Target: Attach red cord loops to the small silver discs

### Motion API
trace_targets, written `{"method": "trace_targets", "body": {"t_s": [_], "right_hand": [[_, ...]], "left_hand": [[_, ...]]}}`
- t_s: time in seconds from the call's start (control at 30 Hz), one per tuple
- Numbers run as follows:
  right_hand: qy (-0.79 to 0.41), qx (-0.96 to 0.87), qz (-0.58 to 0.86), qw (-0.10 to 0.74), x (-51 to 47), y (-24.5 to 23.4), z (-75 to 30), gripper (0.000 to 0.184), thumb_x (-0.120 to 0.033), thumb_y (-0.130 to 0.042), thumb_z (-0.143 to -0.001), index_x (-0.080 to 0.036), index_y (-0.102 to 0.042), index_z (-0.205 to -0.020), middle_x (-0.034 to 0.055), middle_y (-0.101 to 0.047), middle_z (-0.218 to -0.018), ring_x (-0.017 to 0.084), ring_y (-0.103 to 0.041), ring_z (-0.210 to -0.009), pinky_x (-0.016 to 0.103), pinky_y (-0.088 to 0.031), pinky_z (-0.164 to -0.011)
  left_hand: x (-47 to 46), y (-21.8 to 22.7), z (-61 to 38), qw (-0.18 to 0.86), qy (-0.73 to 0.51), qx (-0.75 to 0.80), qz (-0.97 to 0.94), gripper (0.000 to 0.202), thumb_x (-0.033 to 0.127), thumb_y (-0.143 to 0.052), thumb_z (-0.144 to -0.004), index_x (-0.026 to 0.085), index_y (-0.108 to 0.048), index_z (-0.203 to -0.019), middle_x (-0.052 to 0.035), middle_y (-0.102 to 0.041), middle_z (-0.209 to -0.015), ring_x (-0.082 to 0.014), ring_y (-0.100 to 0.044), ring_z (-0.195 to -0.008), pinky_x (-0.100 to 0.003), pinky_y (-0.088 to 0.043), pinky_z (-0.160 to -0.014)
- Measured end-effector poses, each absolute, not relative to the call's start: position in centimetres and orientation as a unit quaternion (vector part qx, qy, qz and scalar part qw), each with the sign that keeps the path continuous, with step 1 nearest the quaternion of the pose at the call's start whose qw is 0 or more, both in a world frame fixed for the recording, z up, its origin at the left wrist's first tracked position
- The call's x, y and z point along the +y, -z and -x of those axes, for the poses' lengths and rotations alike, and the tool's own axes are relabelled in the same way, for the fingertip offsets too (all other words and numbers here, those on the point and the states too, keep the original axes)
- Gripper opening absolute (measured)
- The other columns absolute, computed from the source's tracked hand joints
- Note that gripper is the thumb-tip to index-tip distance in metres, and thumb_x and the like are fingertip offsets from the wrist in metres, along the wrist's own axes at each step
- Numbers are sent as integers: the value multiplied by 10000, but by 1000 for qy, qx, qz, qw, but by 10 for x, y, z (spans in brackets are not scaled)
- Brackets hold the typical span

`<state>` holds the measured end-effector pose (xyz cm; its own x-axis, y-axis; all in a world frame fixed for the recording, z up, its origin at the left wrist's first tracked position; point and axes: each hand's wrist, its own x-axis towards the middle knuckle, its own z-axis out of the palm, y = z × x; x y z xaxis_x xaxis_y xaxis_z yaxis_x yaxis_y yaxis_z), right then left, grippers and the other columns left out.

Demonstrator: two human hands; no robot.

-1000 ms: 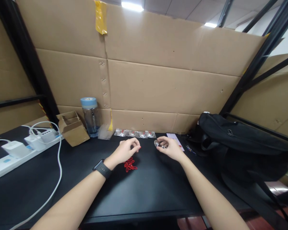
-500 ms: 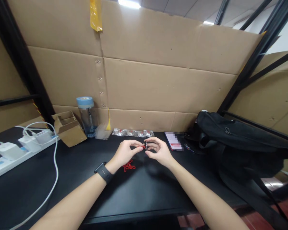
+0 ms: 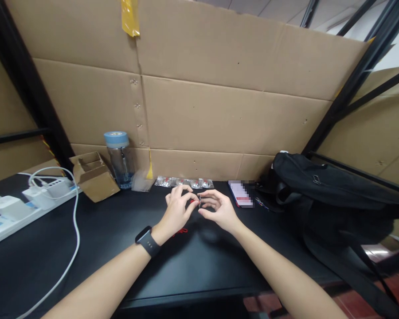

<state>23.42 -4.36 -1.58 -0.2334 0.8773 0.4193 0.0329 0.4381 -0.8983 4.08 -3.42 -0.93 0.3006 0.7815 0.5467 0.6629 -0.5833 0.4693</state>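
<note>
Over the black table, my right hand holds a small thin disc, seen edge-on, between thumb and fingers. My left hand, with a black watch on its wrist, pinches a bit of red cord right against the disc's left side. Its fingers hide most of that cord. More red cord lies on the table below, partly covered by the left hand and wrist. Behind the hands is a row of several clear-wrapped small round pieces with red parts.
To the left stand an open cardboard box, a blue-lidded bottle and a white power strip with a trailing cable. A clear plastic bag lies beside the bottle. Rightward are a phone and a black bag.
My left hand has turned and its fingers have curled, now covering more of the red cord on the table. The disc and right hand have shifted slightly left in view.
</note>
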Motion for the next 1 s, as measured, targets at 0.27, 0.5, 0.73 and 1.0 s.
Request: {"method": "trace_targets", "body": {"t_s": [0.27, 0.5, 0.73, 1.0], "right_hand": [[-391, -675, 338, 526, -45, 16, -230, 451, -291, -832, -723, -233, -636, -1126, 94, -689, -1220, 253, -702, -1083, 379, -607, -863], [-381, -678, 346, 525, -46, 18, -229, 462, -312, -842, -707, -229, -643, -1115, 90, -697, -1200, 251, -709, -1057, 384, -619, -853], [-403, -673, 342, 517, -43, 16, -232, 369, -326, -842, -731, -224, -654, -1031, 90, -688, -1243, 243, -703, -1068, 364, -604, -860], [-283, -739, 381, 478, -42, 11, -238, 157, -367, -639, -925, -219, -689, -914, 87, -636, -1194, 216, -633, -1106, 329, -557, -850]], "left_hand": [[-36, 11, -43, 32, -385, 465, -797, 147, 310, -548, -950, 248, -682, -945, -87, -565, -1269, -294, -457, -1227, -444, -355, -952], [-38, 14, -45, 38, -386, 455, -802, 144, 278, -532, -945, 241, -669, -967, -91, -576, -1256, -288, -476, -1207, -436, -368, -944], [-35, 13, -42, 37, -394, 456, -797, 133, 299, -552, -940, 253, -677, -943, -80, -584, -1236, -287, -477, -1216, -444, -358, -955], [-38, 9, -42, 52, -400, 440, -802, 148, 337, -567, -948, 259, -693, -938, -70, -577, -1231, -279, -476, -1225, -438, -352, -994]]}}
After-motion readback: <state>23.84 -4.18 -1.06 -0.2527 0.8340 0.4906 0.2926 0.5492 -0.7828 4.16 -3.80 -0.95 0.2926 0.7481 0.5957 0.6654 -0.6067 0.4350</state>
